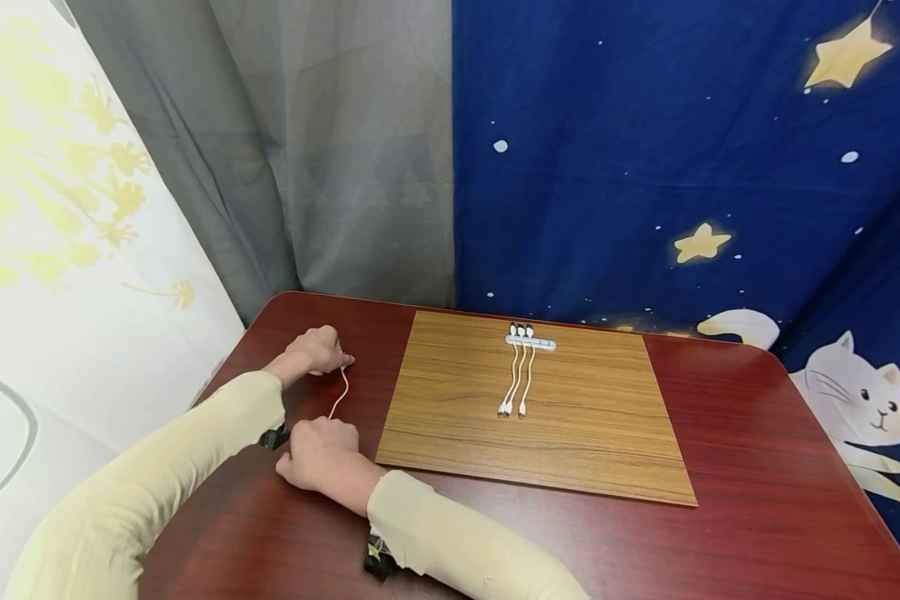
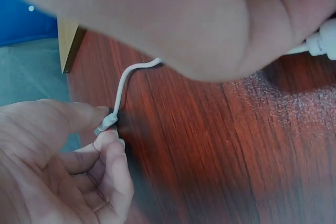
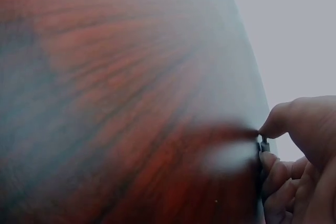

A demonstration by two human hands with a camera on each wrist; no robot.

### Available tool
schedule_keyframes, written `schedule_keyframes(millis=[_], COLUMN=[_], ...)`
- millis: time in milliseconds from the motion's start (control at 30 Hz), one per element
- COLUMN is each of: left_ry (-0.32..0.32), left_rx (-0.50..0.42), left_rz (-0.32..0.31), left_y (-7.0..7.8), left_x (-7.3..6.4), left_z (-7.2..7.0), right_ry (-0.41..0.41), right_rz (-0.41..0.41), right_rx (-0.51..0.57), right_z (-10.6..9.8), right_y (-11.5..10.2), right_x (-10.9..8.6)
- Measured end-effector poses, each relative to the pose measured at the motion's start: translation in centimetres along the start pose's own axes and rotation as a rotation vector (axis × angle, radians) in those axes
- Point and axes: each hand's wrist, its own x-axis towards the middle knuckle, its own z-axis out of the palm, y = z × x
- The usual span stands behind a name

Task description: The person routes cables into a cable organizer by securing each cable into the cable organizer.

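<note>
A short white charging cable (image 1: 344, 390) runs between both hands over the left part of the red-brown table. At the far end of it, my left hand (image 1: 317, 350) pinches one connector between thumb and fingertips; the left wrist view shows this small plug (image 2: 107, 123) close over the wood. My right hand (image 1: 321, 454) is nearer the table's front and crosses the top of that view, with the cable's larger white plug (image 2: 323, 41) beside it. In the right wrist view, the thumb and fingers of this hand pinch a small connector (image 3: 264, 144).
Right of the hands lies a wood-grain board (image 1: 450, 408). On it, a white cable holder strip (image 1: 543, 343) carries several white cables (image 1: 527, 375) side by side, their lower ends towards the front. Grey curtain (image 1: 367, 150) and blue curtain (image 1: 607, 167) hang behind the table (image 1: 765, 450).
</note>
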Motion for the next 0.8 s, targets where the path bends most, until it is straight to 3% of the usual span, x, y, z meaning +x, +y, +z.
schedule_keyframes(millis=[400,800], left_ry=[-0.016,0.013], left_rx=[0.008,-0.008], left_rz=[0.052,0.086], left_y=[-0.2,-0.7], left_x=[-0.2,-0.7], left_z=[-0.3,-0.8], right_ry=[-0.065,-0.053], right_rz=[-0.040,-0.065], right_rx=[0.074,0.120], right_z=[-0.8,-0.9], right_y=[0.9,2.1], right_x=[-0.8,-1.3])
